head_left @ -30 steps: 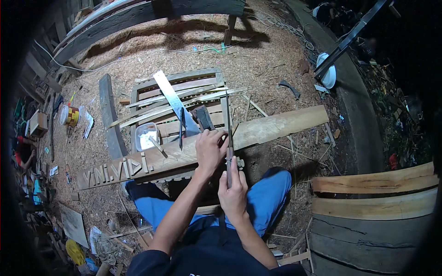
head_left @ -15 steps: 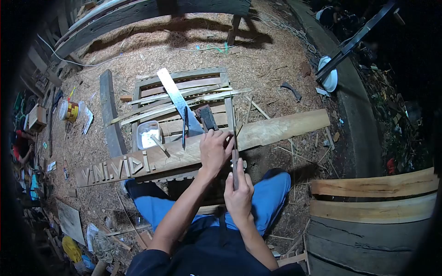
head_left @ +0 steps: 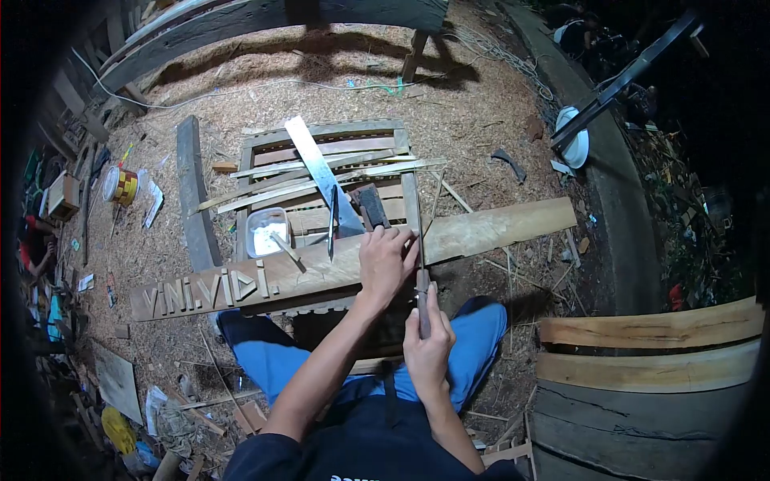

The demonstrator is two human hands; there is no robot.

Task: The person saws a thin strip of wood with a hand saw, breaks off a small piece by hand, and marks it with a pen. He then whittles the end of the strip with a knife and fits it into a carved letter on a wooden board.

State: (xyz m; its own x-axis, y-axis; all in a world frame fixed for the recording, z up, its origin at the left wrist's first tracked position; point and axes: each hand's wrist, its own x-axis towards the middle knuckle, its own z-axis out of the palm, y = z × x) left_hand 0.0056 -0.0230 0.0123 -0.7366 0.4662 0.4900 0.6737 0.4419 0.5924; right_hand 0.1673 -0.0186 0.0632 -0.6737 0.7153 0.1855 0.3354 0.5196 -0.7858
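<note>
A long wooden board [head_left: 497,228] lies across a low slatted table in front of my knees. Raised wooden letters reading "VINI.VIDI." [head_left: 212,293] stand on its left part. My left hand [head_left: 385,260] presses on the board's middle, its fingers bent together beside a blade; what they pinch is hidden. My right hand [head_left: 429,349] grips the brown handle of a thin-bladed tool [head_left: 423,301], whose narrow blade points away from me across the board, close to my left fingertips. A dark rectangular block [head_left: 370,207] and a slim black pointed tool [head_left: 333,228] are just beyond my left hand.
On the slatted table [head_left: 411,188] are a plastic tub [head_left: 267,232] of white material with a stick, a tapered metal blade [head_left: 317,164] and thin wood strips [head_left: 321,172]. Planks [head_left: 650,325] lie at right. Sawdust covers the ground. Another person [head_left: 36,252] is at far left.
The view has shifted a little, so most things appear slightly further right. My right hand and the tool sit slightly lower in view. My left hand keeps its place on the board.
</note>
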